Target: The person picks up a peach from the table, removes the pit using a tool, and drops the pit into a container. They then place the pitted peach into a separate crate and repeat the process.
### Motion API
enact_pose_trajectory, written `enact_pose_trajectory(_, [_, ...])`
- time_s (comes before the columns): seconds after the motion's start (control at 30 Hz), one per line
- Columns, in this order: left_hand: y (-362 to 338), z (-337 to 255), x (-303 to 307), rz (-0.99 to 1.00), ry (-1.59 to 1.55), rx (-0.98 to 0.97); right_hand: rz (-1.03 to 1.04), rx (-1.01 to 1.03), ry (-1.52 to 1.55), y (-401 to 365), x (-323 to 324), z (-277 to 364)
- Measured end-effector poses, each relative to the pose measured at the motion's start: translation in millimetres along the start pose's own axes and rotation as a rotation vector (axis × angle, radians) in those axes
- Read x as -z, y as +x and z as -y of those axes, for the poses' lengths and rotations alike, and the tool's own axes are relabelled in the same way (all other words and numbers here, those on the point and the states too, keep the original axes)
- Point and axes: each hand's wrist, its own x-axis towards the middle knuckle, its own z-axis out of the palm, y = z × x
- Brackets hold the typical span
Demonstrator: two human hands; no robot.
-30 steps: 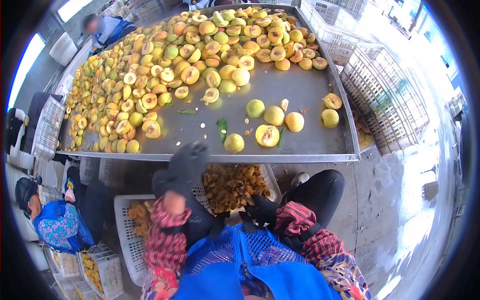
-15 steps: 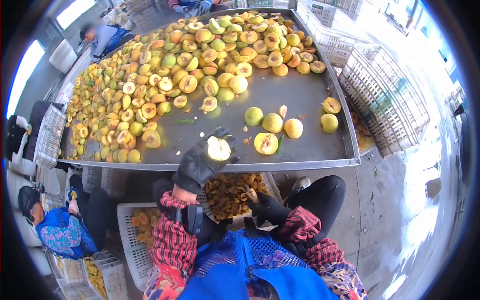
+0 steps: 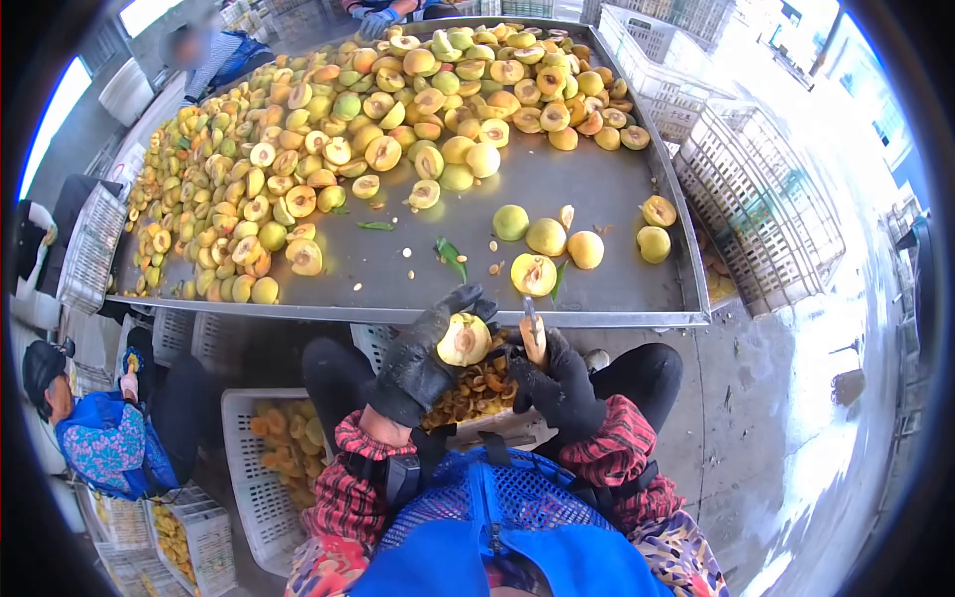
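Observation:
My left hand (image 3: pixel 413 366), in a black glove, holds a halved fruit (image 3: pixel 464 339) with its cut face and brown core showing, just below the metal table's front edge. Close on its right, my right hand (image 3: pixel 562 390), also black-gloved, grips a small knife (image 3: pixel 533 334) by its wooden handle, blade pointing up toward the table. Beneath both hands is a crate of brown cut pieces (image 3: pixel 476 390), partly hidden by them. On the metal table (image 3: pixel 398 261) a loose group of fruit (image 3: pixel 545 237) lies ahead of the knife, with a large pile of halves (image 3: pixel 348 139) behind.
A white crate with orange pieces (image 3: pixel 267 478) stands left of my legs. Tall white crates (image 3: pixel 761 199) stand right of the table. A co-worker in a blue vest (image 3: pixel 114 438) sits at the left; other people are at the table's far side. Green leaves (image 3: pixel 451 257) lie on the table.
My left hand has moved down and right off the table edge with the fruit half. My right hand has risen with the knife beside it. The view has shifted slightly.

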Motion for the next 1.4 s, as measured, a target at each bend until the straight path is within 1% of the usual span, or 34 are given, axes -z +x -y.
enact_pose_trajectory(0.1, [-6, 10, 2, 0.010, 1.228, -0.335, -0.118, 0.545, -0.671, 18, -3, 8])
enact_pose_trajectory(0.13, [-3, 13, 2, 0.034, 1.377, -0.324, -0.130, 0.425, -0.652, 16, -9, 19])
enact_pose_trajectory(0.2, [6, 18, 4, 0.083, 1.672, -0.297, -0.075, 0.470, -0.621, 24, -15, 22])
enact_pose_trajectory(0.23, [3, 21, 2, 0.026, 1.663, -0.378, -0.046, 0.492, -0.606, 26, -17, 21])
enact_pose_trajectory(0.3, [-9, 29, -3, -0.088, 1.637, -0.537, -0.074, 0.426, -0.646, 27, -20, 13])
enact_pose_trajectory(0.37, [-6, 38, -3, -0.195, 1.057, -0.437, -0.078, 0.340, -0.645, 29, -23, 10])
enact_pose_trajectory(0.47, [4, 55, 3, -0.314, 0.191, -0.252, -0.218, 0.480, -0.681, 33, -27, -17])
enact_pose_trajectory(0.5, [6, 59, 6, -0.345, -0.099, -0.183, -0.232, 0.454, -0.688, 34, -27, -20])
enact_pose_trajectory(0.57, [7, 64, 10, -0.317, 0.130, -0.220, -0.255, 0.406, -0.702, 34, -28, -23])
enact_pose_trajectory(0.63, [9, 67, 16, -0.294, 0.249, -0.249, -0.200, 0.350, -0.766, 37, -27, -26])
enact_pose_trajectory(0.67, [9, 69, 19, -0.285, 0.253, -0.257, -0.173, 0.320, -0.797, 37, -26, -27])
enact_pose_trajectory(0.73, [13, 72, 27, -0.297, 0.126, -0.230, -0.043, 0.492, -0.743, 39, -20, -29])
enact_pose_trajectory(0.77, [17, 70, 33, -0.316, -0.003, -0.196, 0.023, 0.577, -0.712, 39, -17, -29])
enact_pose_trajectory(0.8, [19, 65, 38, -0.337, -0.134, -0.163, 0.141, 0.407, -0.464, 30, -17, -17])
enact_pose_trajectory(0.87, [14, 43, 33, -0.240, -0.260, -0.118, 0.370, 0.058, 0.027, 5, -17, 18])
enact_pose_trajectory(0.9, [11, 33, 26, -0.189, -0.324, -0.094, 0.323, -0.011, -0.154, 3, -12, 16])
enact_pose_trajectory(0.93, [10, 26, 14, -0.310, -0.378, -0.092, 0.271, -0.081, -0.333, 1, -8, 11])
enact_pose_trajectory(0.97, [7, 24, 11, -0.312, -0.346, -0.086, 0.216, -0.149, -0.512, -1, -6, 7])
enact_pose_trajectory(1.0, [6, 24, 9, -0.313, -0.314, -0.079, 0.177, -0.022, -0.584, -1, -8, 6])
enact_pose_trajectory(1.03, [6, 23, 8, -0.312, -0.282, -0.071, 0.164, 0.001, -0.610, -2, -11, 8])
enact_pose_trajectory(1.1, [11, 37, 41, -0.211, -0.327, -0.046, 0.140, 0.044, -0.667, -6, -20, 17])
enact_pose_trajectory(1.17, [13, 44, 60, -0.125, -0.352, -0.031, 0.134, 0.137, -0.707, -4, -25, 16])
enact_pose_trajectory(1.2, [13, 44, 62, -0.089, -0.353, -0.026, 0.132, 0.185, -0.724, -3, -27, 14])
enact_pose_trajectory(1.23, [12, 44, 62, -0.054, -0.354, -0.021, 0.141, 0.168, -0.778, -3, -27, 12])
enact_pose_trajectory(1.33, [9, 45, 48, -0.143, 0.014, -0.190, 0.158, 0.117, -0.902, -1, -27, 8])
enact_pose_trajectory(1.4, [10, 44, 47, -0.146, -0.221, -0.132, 0.162, 0.090, -0.941, 0, -29, 9])
